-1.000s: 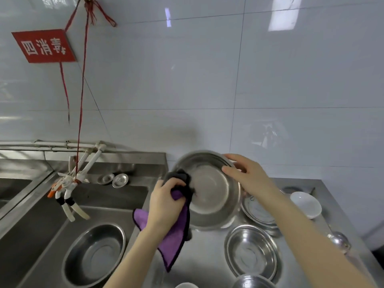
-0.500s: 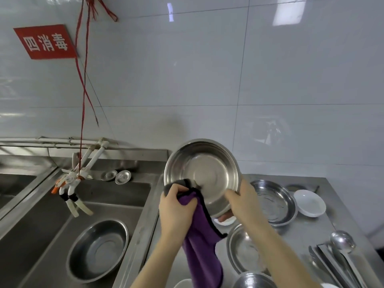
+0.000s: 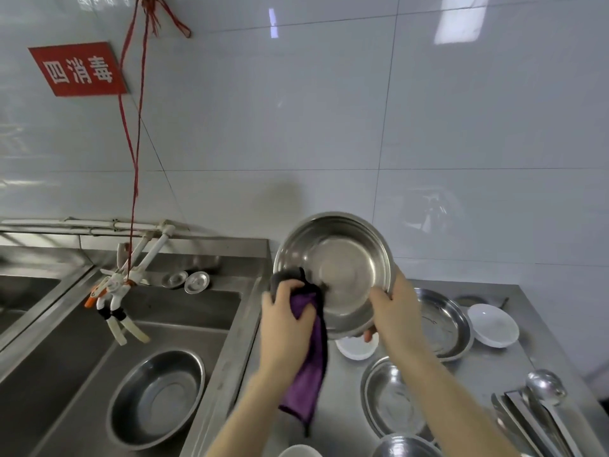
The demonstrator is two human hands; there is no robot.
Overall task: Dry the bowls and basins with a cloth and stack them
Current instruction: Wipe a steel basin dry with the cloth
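Observation:
A steel basin (image 3: 342,268) is held up and tilted, its inside facing me, above the counter. My right hand (image 3: 393,311) grips its lower right rim. My left hand (image 3: 286,319) grips a purple cloth (image 3: 308,367) and presses it against the basin's lower left inside edge; the cloth's tail hangs down. On the steel counter (image 3: 478,367) lie a large steel basin (image 3: 441,323), a flatter steel basin (image 3: 392,397), a white bowl (image 3: 492,328) and a small white bowl (image 3: 356,347) under the raised basin.
A steel basin (image 3: 158,397) sits in the sink (image 3: 82,357) at the left, below a tied-up tap (image 3: 122,291). Two small steel lids (image 3: 188,280) rest on the sink's back ledge. A ladle (image 3: 543,390) and tongs (image 3: 514,423) lie at the counter's right. More bowl rims (image 3: 405,448) show at the bottom.
My right hand shifted from the basin's top rim to its lower right rim. The basin rose and tilted more upright, and my left hand keeps the cloth at its lower left edge.

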